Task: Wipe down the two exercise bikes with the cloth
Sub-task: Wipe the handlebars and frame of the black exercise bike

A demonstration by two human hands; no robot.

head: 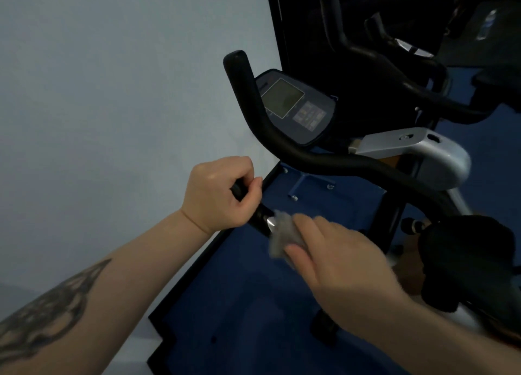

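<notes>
An exercise bike stands before me with black curved handlebars (310,155), a dark console with a grey screen (293,107) and a silver stem (417,152). My left hand (222,191) grips the near left handlebar end. Just right of it, my right hand (338,250) holds a grey cloth (282,233) against the handlebar's metal sensor strip (271,222). The black saddle (468,259) sits at the right edge. A second bike's black handlebars (394,62) show at the top right, in the dark.
A pale wall (127,107) fills the left half. Blue floor mats (253,304) with a black border lie under the bike. A dark panel (293,22) rises behind the console. A water bottle (486,25) is faintly visible at the top right.
</notes>
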